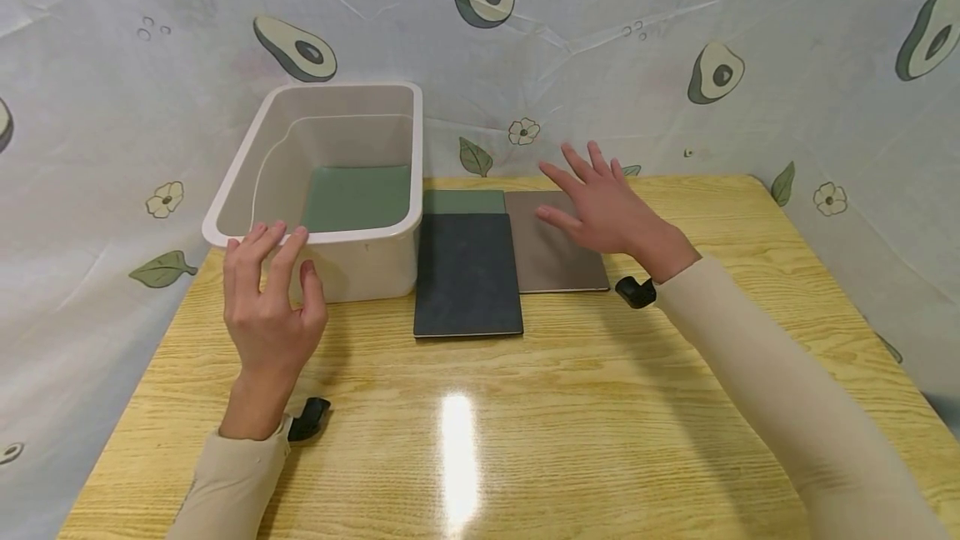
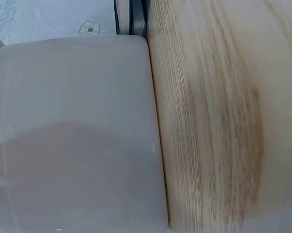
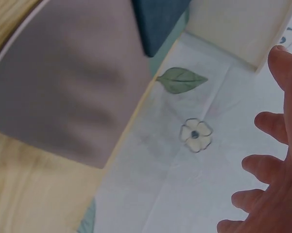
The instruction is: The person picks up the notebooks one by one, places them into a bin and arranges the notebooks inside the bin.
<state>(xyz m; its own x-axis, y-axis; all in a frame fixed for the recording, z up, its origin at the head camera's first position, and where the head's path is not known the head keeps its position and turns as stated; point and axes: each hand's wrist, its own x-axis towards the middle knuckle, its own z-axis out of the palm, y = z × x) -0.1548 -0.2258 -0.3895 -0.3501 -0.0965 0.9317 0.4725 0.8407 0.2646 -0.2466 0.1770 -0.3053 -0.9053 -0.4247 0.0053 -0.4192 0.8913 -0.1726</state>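
On the left of the table stands a beige plastic bin [image 1: 352, 269] with a green notebook [image 1: 360, 194] lying flat on its floor. My left hand [image 1: 273, 315] is at the bin's near rim, its fingertips overlapping the rim and its thumb held apart. To the bin's right, a black notebook [image 1: 467, 277] overlaps another green notebook [image 1: 463, 202], most of which is hidden. Beside them lies a brown notebook [image 1: 558, 248], seen large in the right wrist view. Over that brown cover, my right hand [image 1: 611, 211] is spread with nothing in it.
The wooden table [image 1: 570, 407] runs toward me, with a bright glare spot near its middle. A pale cloth [image 1: 585, 40] printed with avocados hangs behind and along the sides. Both wrists carry small black cameras.
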